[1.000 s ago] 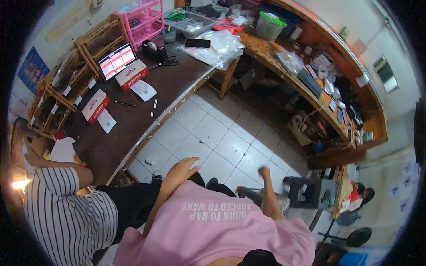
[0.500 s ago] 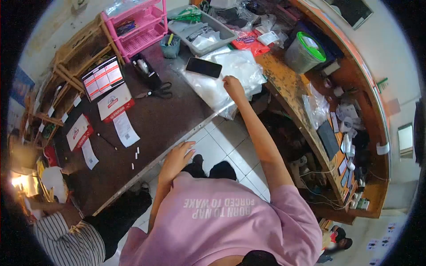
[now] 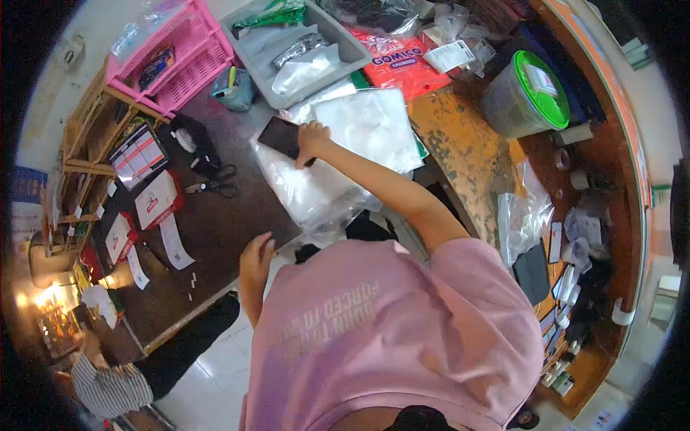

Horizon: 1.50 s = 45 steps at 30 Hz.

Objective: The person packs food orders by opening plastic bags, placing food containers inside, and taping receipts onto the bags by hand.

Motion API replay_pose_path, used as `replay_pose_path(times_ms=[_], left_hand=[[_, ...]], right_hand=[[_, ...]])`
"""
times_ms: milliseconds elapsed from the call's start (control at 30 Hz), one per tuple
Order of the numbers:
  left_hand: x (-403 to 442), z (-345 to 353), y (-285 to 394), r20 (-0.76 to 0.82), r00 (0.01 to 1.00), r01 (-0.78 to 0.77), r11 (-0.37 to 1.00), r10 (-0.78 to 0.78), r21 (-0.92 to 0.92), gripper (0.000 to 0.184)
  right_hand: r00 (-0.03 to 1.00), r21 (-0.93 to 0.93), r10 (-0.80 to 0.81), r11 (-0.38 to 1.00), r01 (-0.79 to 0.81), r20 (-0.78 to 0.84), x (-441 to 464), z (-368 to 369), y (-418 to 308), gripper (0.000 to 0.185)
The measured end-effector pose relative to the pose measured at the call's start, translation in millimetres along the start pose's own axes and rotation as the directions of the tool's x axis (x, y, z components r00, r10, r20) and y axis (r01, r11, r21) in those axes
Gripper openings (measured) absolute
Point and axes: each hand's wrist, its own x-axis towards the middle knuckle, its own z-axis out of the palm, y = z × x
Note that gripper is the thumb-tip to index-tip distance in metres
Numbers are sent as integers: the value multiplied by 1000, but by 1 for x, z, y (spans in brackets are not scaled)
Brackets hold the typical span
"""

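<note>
My right hand (image 3: 313,142) grips the right end of a black smartphone (image 3: 280,138), with the thumb below and the fingers above it. The phone lies over a stack of clear plastic bags (image 3: 345,161) spread across the table corner. Down by the table's front edge is my left hand (image 3: 256,264), holding nothing, its fingers loosely curled and apart. Black-handled scissors (image 3: 214,185) rest on the dark table to the left of the bags.
A grey tray (image 3: 352,54) of packets and a pink rack (image 3: 208,36) stand behind the bags. Boxes with paper slips (image 3: 175,243) lie on the left. A green-lidded tub (image 3: 514,108) is on the right counter. A person in a striped shirt (image 3: 118,388) works at lower left.
My right hand has moved left from beside the phone and closed on its right end. My body has leaned in towards the table, and the left hand has curled its fingers more.
</note>
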Motion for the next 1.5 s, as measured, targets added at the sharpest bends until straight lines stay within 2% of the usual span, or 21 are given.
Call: replay_pose_path(times_ms=[33,67,200,267,367,400,433,467,500,567,633,733,833,933,1100,1200,1267,1300,1367,1467,1500], left_hand=[[20,16,14,55,998,-41,999,42,-18,22],[37,38,26,174,982,-92,990,73,106,22],[98,123,125,526,811,-384,911,256,149,23],[129,175,128,207,677,-732,616,706,291,23],[156,221,150,414,717,-694,630,560,349,10],[150,230,157,308,776,-625,733,550,268,11],[152,239,155,248,804,-588,783,540,202,13],[156,250,147,188,832,-547,826,521,134,14],[159,255,142,131,860,-505,861,494,65,15],[163,235,160,5,960,-277,956,278,-99,20],[173,230,151,10,974,-228,964,228,137,13],[167,227,163,-249,904,-309,934,347,180,13],[169,229,175,-266,939,-158,960,219,232,14],[180,215,168,-148,949,-219,920,278,325,10],[200,167,183,41,970,-238,971,239,-18,12],[231,136,184,151,947,-260,954,282,-151,15],[250,115,178,232,933,-214,942,276,-258,16],[255,107,185,270,927,-164,927,262,-338,16],[251,73,205,225,945,-140,916,238,-377,17],[212,14,224,4,983,-174,941,183,-291,19],[195,-1,219,-68,984,-177,933,164,-313,20]], right_hand=[[995,122,-5,992,-8,105,-1,-4,5,101],[971,161,-218,966,201,96,6,-4,14,89],[674,763,-507,633,-133,538,-6,-32,82,59],[691,910,-624,397,-121,365,-42,-38,136,37],[931,880,-361,424,216,-54,-133,-55,215,87],[983,815,-135,550,180,-126,-158,-51,237,87],[995,914,-53,402,-53,81,-192,-71,246,90],[991,870,111,494,9,-73,-201,-44,273,89],[937,805,270,593,20,-223,-211,-18,300,87],[869,934,467,356,-15,-164,-233,18,327,87],[804,990,594,121,-73,-13,-242,64,355,88],[671,960,740,157,-230,40,-248,97,380,92],[261,659,918,396,-640,-298,-245,119,379,92],[224,672,914,402,-622,-339,-245,127,386,97],[200,380,880,378,-844,-430,-230,109,370,81],[400,457,504,863,-213,-765,-205,53,328,56],[655,704,406,651,282,-638,-180,3,241,34],[792,728,182,551,409,-582,-172,-13,207,41],[831,529,-80,737,421,-550,-129,10,159,51],[719,116,-175,935,335,-672,-72,65,154,59],[733,126,-191,927,354,-653,-66,66,158,53]])
